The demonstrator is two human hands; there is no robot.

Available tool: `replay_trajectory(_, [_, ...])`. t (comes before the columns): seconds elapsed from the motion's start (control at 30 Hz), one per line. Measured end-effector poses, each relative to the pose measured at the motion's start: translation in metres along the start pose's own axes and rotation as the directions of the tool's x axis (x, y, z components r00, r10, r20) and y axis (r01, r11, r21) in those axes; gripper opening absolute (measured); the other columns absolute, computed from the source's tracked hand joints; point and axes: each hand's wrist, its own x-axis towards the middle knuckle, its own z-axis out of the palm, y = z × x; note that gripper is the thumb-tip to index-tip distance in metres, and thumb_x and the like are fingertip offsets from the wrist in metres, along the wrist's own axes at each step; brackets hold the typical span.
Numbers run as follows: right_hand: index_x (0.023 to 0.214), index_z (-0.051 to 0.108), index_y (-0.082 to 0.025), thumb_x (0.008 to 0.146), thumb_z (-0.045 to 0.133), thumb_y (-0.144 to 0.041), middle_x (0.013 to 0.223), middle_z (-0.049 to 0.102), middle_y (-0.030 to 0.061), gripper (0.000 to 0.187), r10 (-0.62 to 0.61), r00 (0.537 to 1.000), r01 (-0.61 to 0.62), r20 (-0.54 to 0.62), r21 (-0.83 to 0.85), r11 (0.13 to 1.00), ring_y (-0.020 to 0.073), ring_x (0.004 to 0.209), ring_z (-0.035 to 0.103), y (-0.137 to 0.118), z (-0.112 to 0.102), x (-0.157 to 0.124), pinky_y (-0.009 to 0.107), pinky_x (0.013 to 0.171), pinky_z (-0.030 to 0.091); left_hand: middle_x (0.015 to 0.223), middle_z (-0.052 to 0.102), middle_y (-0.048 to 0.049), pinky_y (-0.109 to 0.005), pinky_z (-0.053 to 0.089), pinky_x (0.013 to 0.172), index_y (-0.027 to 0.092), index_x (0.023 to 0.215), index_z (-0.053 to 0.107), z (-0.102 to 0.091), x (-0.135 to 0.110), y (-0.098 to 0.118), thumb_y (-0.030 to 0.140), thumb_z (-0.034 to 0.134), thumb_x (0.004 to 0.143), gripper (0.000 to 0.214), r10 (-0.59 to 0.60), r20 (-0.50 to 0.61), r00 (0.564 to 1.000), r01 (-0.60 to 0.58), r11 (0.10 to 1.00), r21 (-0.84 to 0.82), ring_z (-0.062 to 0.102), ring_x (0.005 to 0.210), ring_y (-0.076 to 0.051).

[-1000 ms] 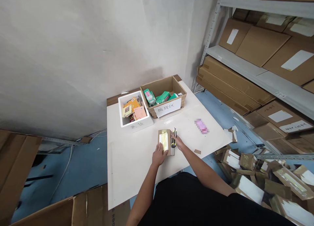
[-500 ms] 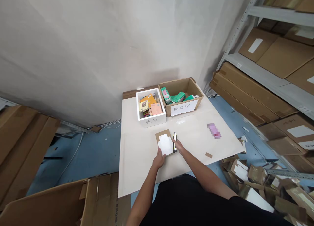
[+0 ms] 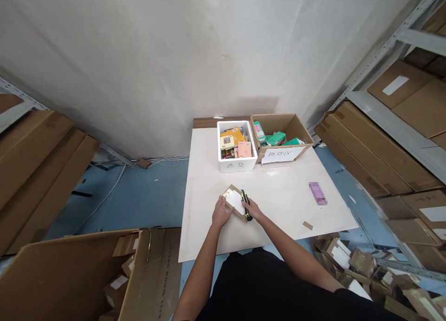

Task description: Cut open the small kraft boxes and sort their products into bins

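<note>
A small cardboard box [image 3: 229,191] with a white label on its upper face sits at the front middle of the white table. My left hand [image 3: 222,212] is closed on the box's left side and near corner. In my right hand [image 3: 254,210] is a black and yellow utility knife [image 3: 245,204], held along the box's right edge. Whether the blade touches the cardboard, I cannot tell. The box is tilted, and its near side is partly hidden by my fingers.
Behind stand a white foam box [image 3: 238,164] of small packets and an open carton [image 3: 283,154] with green boxes. A blurred pink item [image 3: 318,193] and a cardboard scrap [image 3: 307,225] lie to the right. A large open carton [image 3: 80,246] stands lower left; shelves flank both sides.
The camera view has swung left. The small box has been turned and tilted in my hands, so a shiny taped end shows. The knife has tipped to lean across its right edge.
</note>
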Motion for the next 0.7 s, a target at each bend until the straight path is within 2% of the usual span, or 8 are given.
replay_trajectory(0.1, [0.124, 0.067, -0.021, 0.098, 0.058, -0.043, 0.112, 0.077, 0.0065, 0.036, -0.075, 0.996, 0.069, -0.048, -0.106, 0.992, 0.0267, 0.108, 0.07, -0.006, -0.002, 0.0, 0.034, 0.094, 0.053, 0.18, 0.001, -0.0148, -0.045, 0.032, 0.128, 0.018, 0.17, 0.013, 0.01, 0.012, 0.019, 0.063, 0.073, 0.084, 0.114, 0.015, 0.07, 0.997, -0.015, 1.0, -0.01, 0.012, 0.165, -0.036])
replay_trajectory(0.23, [0.133, 0.059, -0.021, 0.106, 0.048, -0.039, 0.098, 0.077, 0.0046, 0.034, -0.012, 0.997, -0.016, -0.075, -0.373, 0.928, 0.023, 0.092, 0.073, -0.025, -0.003, 0.015, 0.029, 0.082, 0.051, 0.181, -0.005, -0.0105, -0.041, 0.034, 0.126, 0.024, 0.17, 0.008, 0.018, 0.025, 0.028, 0.058, 0.08, 0.079, 0.121, 0.043, 0.059, 0.997, -0.04, 0.998, -0.049, 0.006, 0.166, -0.033])
replay_trajectory(0.33, [0.128, 0.059, -0.021, 0.111, 0.042, -0.043, 0.109, 0.077, 0.0095, 0.033, 0.028, 0.994, -0.088, -0.11, -0.587, 0.805, 0.0246, 0.101, 0.073, -0.046, 0.002, 0.035, 0.028, 0.079, 0.048, 0.181, -0.003, -0.0079, -0.041, 0.036, 0.125, 0.028, 0.17, 0.008, 0.019, 0.031, 0.027, 0.06, 0.081, 0.077, 0.122, -0.017, 0.043, 0.999, 0.021, 0.995, -0.097, 0.01, 0.165, -0.032])
replay_trajectory(0.47, [0.13, 0.06, -0.021, 0.112, 0.041, -0.044, 0.12, 0.076, 0.0123, 0.034, 0.041, 0.999, -0.04, -0.017, -0.714, 0.699, 0.0257, 0.109, 0.072, -0.071, 0.022, 0.061, 0.028, 0.08, 0.047, 0.181, -0.004, -0.0085, -0.038, 0.037, 0.124, 0.026, 0.169, 0.008, 0.018, 0.035, 0.024, 0.052, 0.083, 0.078, 0.12, -0.009, 0.039, 0.999, 0.012, 0.995, -0.099, 0.008, 0.166, -0.028])
replay_trajectory(0.6, [0.133, 0.06, -0.021, 0.112, 0.043, -0.038, 0.126, 0.075, 0.0118, 0.032, 0.08, 0.997, -0.041, 0.011, -0.791, 0.611, 0.0264, 0.114, 0.071, -0.079, 0.044, 0.07, 0.03, 0.085, 0.049, 0.181, -0.006, -0.0105, -0.037, 0.042, 0.119, 0.025, 0.17, 0.008, 0.014, 0.036, 0.012, 0.053, 0.083, 0.078, 0.122, 0.032, 0.08, 0.996, -0.025, 0.996, -0.087, 0.022, 0.163, -0.031])
replay_trajectory(0.7, [0.133, 0.061, -0.02, 0.11, 0.048, -0.037, 0.126, 0.075, 0.0137, 0.031, 0.088, 0.996, -0.046, 0.003, -0.828, 0.558, 0.0282, 0.114, 0.072, -0.077, 0.053, 0.069, 0.032, 0.087, 0.051, 0.181, -0.004, -0.0089, -0.042, 0.044, 0.117, 0.029, 0.17, 0.011, 0.007, 0.034, 0.003, 0.057, 0.083, 0.077, 0.121, 0.03, 0.111, 0.993, -0.026, 0.999, -0.042, 0.028, 0.16, -0.037])
